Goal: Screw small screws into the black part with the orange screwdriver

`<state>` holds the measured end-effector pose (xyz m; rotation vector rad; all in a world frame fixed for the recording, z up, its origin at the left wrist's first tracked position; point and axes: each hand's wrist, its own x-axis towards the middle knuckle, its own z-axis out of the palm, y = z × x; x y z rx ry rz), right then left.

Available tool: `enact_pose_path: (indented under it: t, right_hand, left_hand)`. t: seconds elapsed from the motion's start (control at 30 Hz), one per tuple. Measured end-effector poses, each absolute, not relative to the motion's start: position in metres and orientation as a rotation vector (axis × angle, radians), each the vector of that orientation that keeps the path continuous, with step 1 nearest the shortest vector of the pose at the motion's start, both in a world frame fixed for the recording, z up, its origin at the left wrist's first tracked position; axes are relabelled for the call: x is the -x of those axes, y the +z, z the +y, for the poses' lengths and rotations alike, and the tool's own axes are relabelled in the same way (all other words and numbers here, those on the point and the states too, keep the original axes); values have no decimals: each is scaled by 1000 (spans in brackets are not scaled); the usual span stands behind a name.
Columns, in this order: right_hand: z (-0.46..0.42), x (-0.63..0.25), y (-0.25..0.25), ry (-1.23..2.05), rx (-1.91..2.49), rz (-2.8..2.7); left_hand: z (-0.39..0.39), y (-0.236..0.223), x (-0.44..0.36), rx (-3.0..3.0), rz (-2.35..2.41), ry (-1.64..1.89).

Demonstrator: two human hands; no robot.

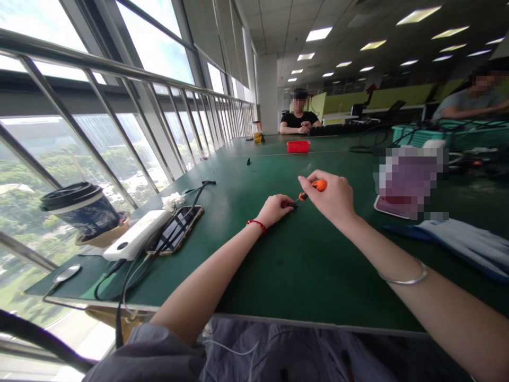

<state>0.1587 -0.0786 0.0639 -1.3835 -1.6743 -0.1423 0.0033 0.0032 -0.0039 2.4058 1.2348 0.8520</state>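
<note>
My right hand [333, 195] is closed around an orange and black screwdriver [319, 185], its thin shaft slanting down to the left. Close to the shaft's tip, my left hand [274, 210] rests on the green table, fingers pinched on a small black part [293, 205]. The part's exact kind is too small to tell, and the fingers hide some of it. Whether the tip touches the part I cannot tell.
A phone [175, 231], a white power bank [139, 233] with cables, and a lidded cup [81, 209] stand left by the railing. Ahead is a red tray [298, 147]. Right lie gloves [457, 239] and a teal basket [421, 137]. Two people sit farther off.
</note>
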Motion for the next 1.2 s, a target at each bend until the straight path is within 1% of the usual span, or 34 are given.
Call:
enact_pose_path:
  t: [0.2, 0.37, 0.7, 0.9, 1.2]
  right_hand:
    - [-78, -158, 63, -165, 1302, -1644]
    - [-81, -156, 63, -130, 1368, -1629]
    - [-80, -157, 63, -135, 1300, -1619]
    - [-81, -156, 64, -107, 1390, -1582]
    - [-82, -156, 63, -149, 1323, -1619]
  left_hand:
    - [5, -5, -3, -2422, 1234, 858]
    - [5, -5, -2, -2454, 1204, 848]
    - [1, -2, -4, -2470, 1188, 813]
    - [-1, -2, -4, -2432, 1181, 820]
    - [0, -3, -3, -2387, 1194, 837]
